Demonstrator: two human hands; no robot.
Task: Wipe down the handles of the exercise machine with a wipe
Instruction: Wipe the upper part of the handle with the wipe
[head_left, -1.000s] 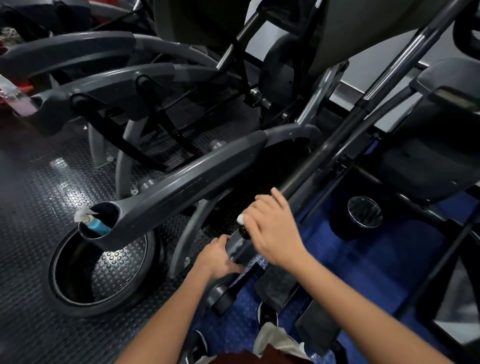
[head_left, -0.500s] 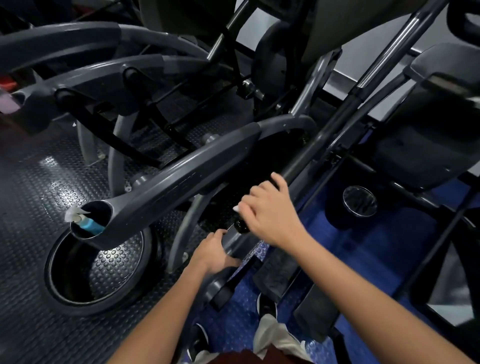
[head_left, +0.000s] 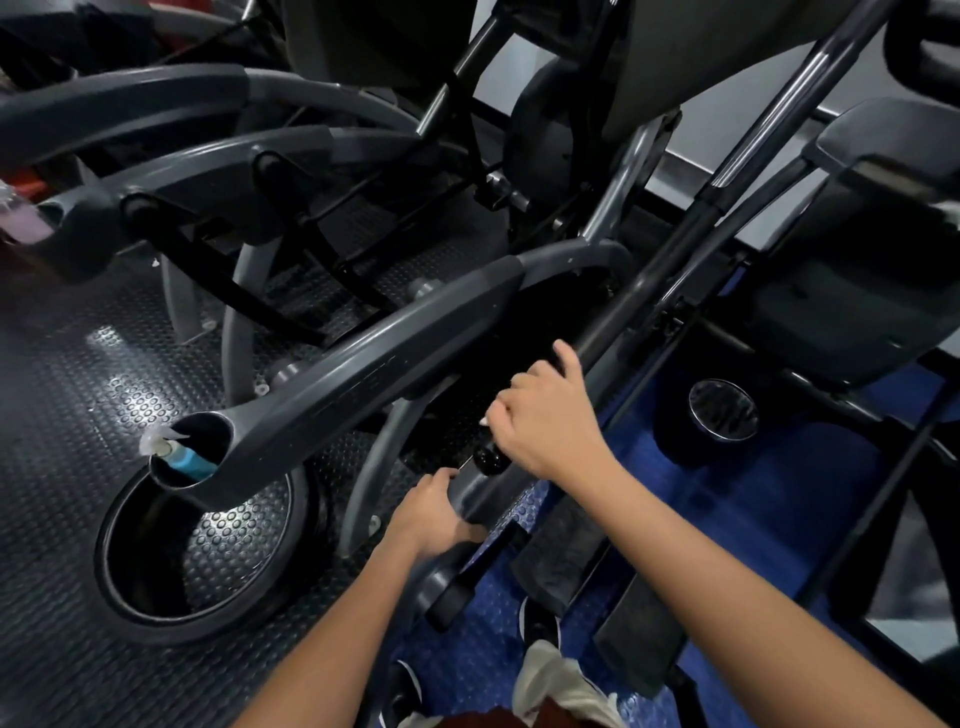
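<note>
My right hand wraps around the black handle bar of the exercise machine near its lower end, just above the round end cap. A small bit of white wipe peeks out under its fingers. My left hand grips the grey rail just below, fingers curled around its edge. The handle bar runs up and to the right, turning chrome near the top.
A grey arm of the neighbouring machine crosses on the left, ending in a cup holder with a blue bottle. A black ring base sits on the studded floor. Foot pedals and blue flooring lie below my arms. My shoes show at the bottom.
My right hand has slid a little up the handle bar, exposing the round end cap. The left hand keeps its grip on the rail.
</note>
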